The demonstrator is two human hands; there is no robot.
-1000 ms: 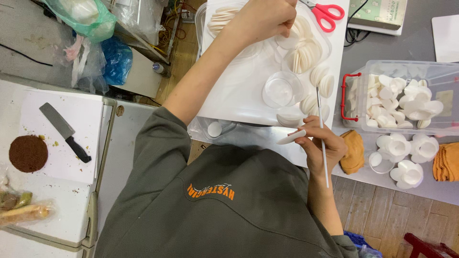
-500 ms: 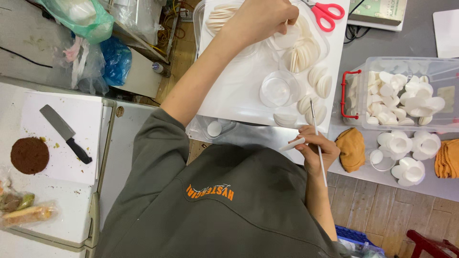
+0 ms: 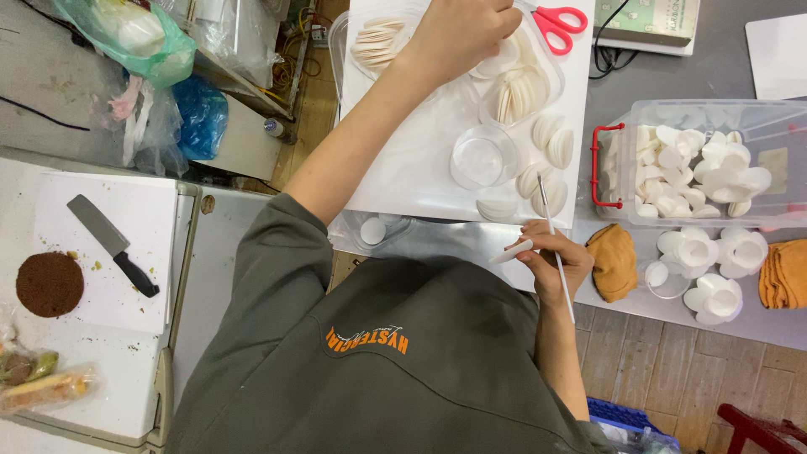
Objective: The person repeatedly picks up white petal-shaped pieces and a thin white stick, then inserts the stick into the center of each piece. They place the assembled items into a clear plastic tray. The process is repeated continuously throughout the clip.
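Holding a thin stick (image 3: 555,244) in my right hand (image 3: 551,262), I have my fingers closed around it just off the near edge of the white board (image 3: 403,160). Its tip points away from me, towards the white petal-shaped pieces (image 3: 546,181) lying on the board. A single white petal (image 3: 511,251) is pinched at the fingertips of this same hand, sticking out to the left. My left hand (image 3: 458,34) reaches far across the board to a clear dish (image 3: 513,88) of stacked white pieces. Its fingers curl down at the top edge of the view, and I cannot tell whether they grip anything. Red-handled scissors (image 3: 559,21) lie just to the right of that hand. An empty clear round dish (image 3: 481,158) sits on the board between my two hands. To the right stands a clear bin (image 3: 714,113) with a red latch, filled with more white pieces. White flower shapes (image 3: 714,256) and an orange cloth (image 3: 614,262) lie on the grey table in front of it. Far to my left, a cleaver (image 3: 109,244) rests on a white cutting board (image 3: 126,303).
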